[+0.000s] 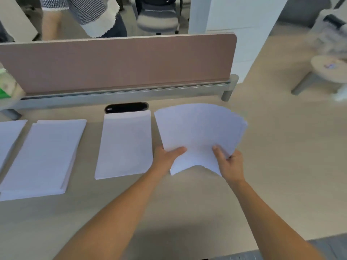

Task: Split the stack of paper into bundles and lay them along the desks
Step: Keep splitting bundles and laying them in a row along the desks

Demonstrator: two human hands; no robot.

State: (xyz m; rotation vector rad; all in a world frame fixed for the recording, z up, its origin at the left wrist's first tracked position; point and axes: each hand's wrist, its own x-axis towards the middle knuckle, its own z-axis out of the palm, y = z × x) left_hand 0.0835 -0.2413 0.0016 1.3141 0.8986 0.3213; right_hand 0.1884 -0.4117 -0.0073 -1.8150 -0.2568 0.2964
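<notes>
I hold a bundle of white paper [201,128] just above the desk [187,203], its sheets bowed and fanned at the far end. My left hand [167,156] grips its near left edge, thumb on top. My right hand [230,163] grips the near right corner, thumb on top too. To the left, three more white bundles lie flat in a row: one [124,145] right beside the held bundle, a thicker one [47,156] further left, and one [9,136] cut off by the frame's left edge.
A brown divider screen [116,62] runs along the desk's far side, with a black cable slot [126,107] in front of it. Behind it stands a person [80,15] beside an office chair [157,17]. A round stool [328,68] stands right of the desk.
</notes>
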